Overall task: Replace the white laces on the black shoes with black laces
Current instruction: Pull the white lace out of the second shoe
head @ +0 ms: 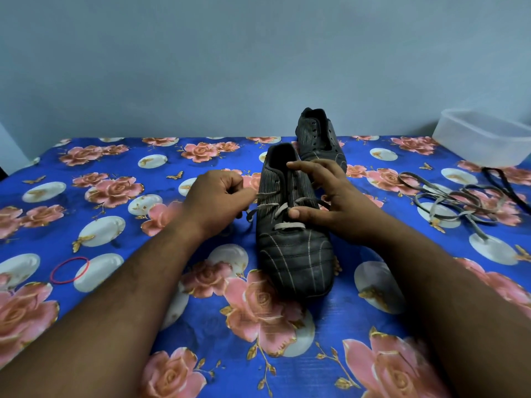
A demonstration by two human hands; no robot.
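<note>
Blue floral cloth [120,285] bears 2 black shoes: far shoe [319,136] unlaced; near shoe [293,242] half-unlaced, left hand [218,196] pinching its white lace [267,209], right hand [327,202] steadying it, fingers spread.

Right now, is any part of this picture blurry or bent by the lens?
Head view: the near shoe is fairly sharp; the left hand is slightly motion-blurred; the forearms at the bottom smear and stretch from the wide angle; the plastic container at the right edge looks soft; lighting is dim and even, no glare.
</note>
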